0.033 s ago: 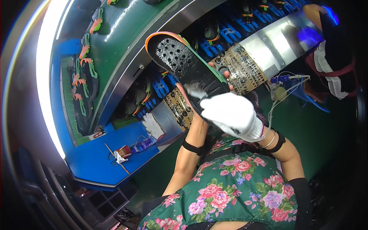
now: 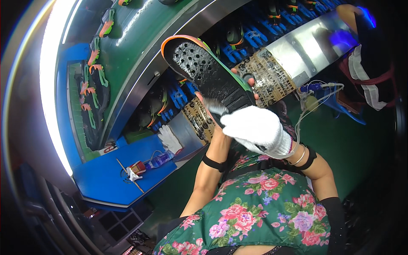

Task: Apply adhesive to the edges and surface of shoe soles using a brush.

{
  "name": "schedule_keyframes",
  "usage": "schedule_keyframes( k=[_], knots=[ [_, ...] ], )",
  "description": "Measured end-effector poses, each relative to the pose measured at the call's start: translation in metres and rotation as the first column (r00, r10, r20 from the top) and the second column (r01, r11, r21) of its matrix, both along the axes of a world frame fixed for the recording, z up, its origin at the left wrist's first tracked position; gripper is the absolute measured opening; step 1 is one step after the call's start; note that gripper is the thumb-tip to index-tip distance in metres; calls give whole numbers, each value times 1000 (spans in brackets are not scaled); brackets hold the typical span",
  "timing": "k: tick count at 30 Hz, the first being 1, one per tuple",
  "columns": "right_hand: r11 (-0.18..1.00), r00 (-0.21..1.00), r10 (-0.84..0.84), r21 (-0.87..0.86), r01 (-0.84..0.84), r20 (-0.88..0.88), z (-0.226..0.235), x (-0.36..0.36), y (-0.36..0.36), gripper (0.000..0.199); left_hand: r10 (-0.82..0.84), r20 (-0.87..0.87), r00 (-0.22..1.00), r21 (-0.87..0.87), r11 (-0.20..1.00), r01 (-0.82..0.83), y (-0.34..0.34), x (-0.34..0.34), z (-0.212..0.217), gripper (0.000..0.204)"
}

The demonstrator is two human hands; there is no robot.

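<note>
The bare left hand (image 2: 251,81) grips the black shoe sole (image 2: 212,78) from beneath, fingers curled around its right edge, thumb along the left, forearm reaching far. The right hand (image 2: 257,129), in a white glove, angles in leftward, palm down, closed around a brush (image 2: 216,106), bristles by the sole's near left edge; contact is unclear.

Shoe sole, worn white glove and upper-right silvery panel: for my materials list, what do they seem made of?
Shoe sole: probably rubber or foam; black, with wet-looking glints on its dotted end.
Worn white glove: likely knitted cotton or a blend; matte, fabric-like, with a snug cuff.
Silvery panel: apparently sheet metal; smooth, with streaky reflections.
</note>
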State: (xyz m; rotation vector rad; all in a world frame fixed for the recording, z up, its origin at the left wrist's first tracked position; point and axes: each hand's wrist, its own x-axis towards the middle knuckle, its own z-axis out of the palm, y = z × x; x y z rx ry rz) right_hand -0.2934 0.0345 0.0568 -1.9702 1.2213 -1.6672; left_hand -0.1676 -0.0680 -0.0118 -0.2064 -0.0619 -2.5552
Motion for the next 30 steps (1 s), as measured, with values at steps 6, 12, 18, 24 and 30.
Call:
schedule_keyframes(
  k=[6, 12, 18, 24, 30],
  knots=[
    [997, 996, 23, 69, -29, 89, -8, -24, -1, 28, 97, 30, 995, 33, 995, -98, 8, -4, 5, 111],
    [978, 973, 206, 16, -209, 101, -7, -12, 5, 25, 251, 148, 957, 2, 967, -254, -5, 11, -11, 107],
    [992, 992, 120, 33, -118, -33, -13, -20, 4, 28, 275, 167, 947, -3, 960, -279, -7, 8, -4, 104],
    [919, 937, 208, 272, -286, 281, -21, -28, 1, 13, 84, 45, 995, -80, 994, -81, -13, 15, 0, 125],
    [926, 933, 334, 139, -352, 138, -10, -19, 12, 21, 12, 73, 997, -79, 997, -6, -21, 22, -8, 124]
  ],
)
